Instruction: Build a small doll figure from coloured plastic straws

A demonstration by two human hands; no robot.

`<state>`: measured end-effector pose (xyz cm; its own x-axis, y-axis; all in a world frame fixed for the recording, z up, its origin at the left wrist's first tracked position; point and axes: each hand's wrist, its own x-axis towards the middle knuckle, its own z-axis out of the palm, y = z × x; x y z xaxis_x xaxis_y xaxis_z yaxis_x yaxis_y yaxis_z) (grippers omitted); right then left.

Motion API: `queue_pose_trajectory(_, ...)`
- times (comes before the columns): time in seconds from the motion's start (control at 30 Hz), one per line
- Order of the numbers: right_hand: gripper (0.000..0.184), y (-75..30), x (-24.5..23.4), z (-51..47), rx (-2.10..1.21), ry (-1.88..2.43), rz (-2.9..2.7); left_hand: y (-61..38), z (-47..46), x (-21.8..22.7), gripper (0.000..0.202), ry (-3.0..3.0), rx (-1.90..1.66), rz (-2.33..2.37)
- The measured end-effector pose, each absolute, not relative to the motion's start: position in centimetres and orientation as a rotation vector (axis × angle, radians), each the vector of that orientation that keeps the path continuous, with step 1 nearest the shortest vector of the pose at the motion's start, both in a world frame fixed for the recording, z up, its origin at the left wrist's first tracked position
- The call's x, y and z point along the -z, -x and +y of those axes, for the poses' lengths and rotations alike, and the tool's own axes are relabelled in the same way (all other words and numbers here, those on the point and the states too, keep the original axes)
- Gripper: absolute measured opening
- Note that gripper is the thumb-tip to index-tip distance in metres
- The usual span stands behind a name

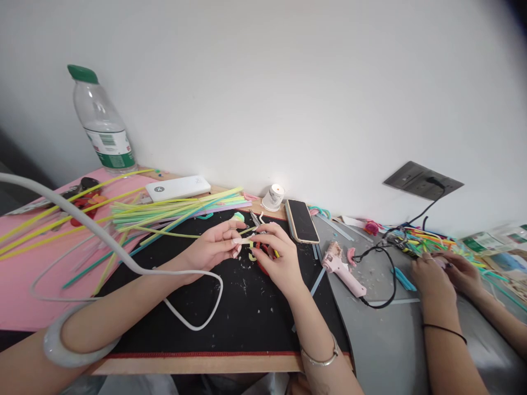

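Pale strip (245, 241), probably light and easily creased (best taken by its ends), is pinched by the left hand (209, 247) at nine o'clock and the right hand (283, 259) at three, towards twelve above the black mat (255, 332).

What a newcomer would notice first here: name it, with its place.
The person's left hand and right hand pinch a small pale-yellow strip above the black, red-edged mat. Upper left, a clear, green-capped plastic bottle stands by the white wall. Right of the mat, a pale-pink glue gun lies on the grey surface.
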<state>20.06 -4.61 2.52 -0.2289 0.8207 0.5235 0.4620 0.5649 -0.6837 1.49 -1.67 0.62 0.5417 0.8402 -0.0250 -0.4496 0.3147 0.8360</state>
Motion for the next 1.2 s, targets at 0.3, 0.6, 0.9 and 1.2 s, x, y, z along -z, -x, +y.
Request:
queue_pose_trajectory(0.3,0.017,-20.0,-2.9,-4.6,-0.509,1.066,-1.877,-1.4,-1.8,-0.5,0.033,-0.92,-0.898,0.511)
queue_pose_trajectory(0.6,0.021,-20.2,-2.6,-4.4,-0.436,0.975,-1.924,-1.3,-1.1,0.6,0.039,-0.936,-0.889,0.438)
queue_pose_trajectory(0.9,0.016,-20.0,-2.7,-4.5,-0.477,1.012,-1.898,-1.5,-1.5,-0.1,0.037,-0.897,-0.874,0.468)
queue_pose_trajectory(1.2,0.015,-19.9,-2.6,-4.4,-0.583,1.027,-1.852,-1.5,-1.6,-0.2,0.035,-0.928,-0.877,0.488)
